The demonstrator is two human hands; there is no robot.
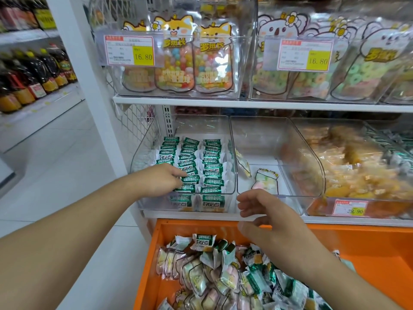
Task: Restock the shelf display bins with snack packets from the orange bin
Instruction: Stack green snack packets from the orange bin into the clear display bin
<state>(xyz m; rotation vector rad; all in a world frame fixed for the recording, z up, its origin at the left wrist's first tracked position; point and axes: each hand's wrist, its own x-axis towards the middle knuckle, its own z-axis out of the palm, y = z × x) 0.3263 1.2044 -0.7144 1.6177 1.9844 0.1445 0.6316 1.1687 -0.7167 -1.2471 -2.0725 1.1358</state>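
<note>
The orange bin (pixel 368 247) stands below the shelf, holding a heap of green-and-white snack packets (pixel 204 242) and pastel marshmallow bags. On the lower shelf a clear display bin (pixel 143 153) holds three rows of green packets (pixel 212 166). My left hand (pixel 163 180) reaches into that bin, its fingertips on a packet in the middle row; whether it pinches the packet is unclear. My right hand (pixel 268 215) hovers above the orange bin in front of the shelf edge, fingers loosely curled and holding nothing.
A second clear bin (pixel 263 139) to the right holds two pastel bags. Further right a bin of yellow pastry packets (pixel 357 171) carries a price label. Candy jars fill clear bins on the upper shelf (pixel 223 101). Bottles line a shelf at far left across a white floor.
</note>
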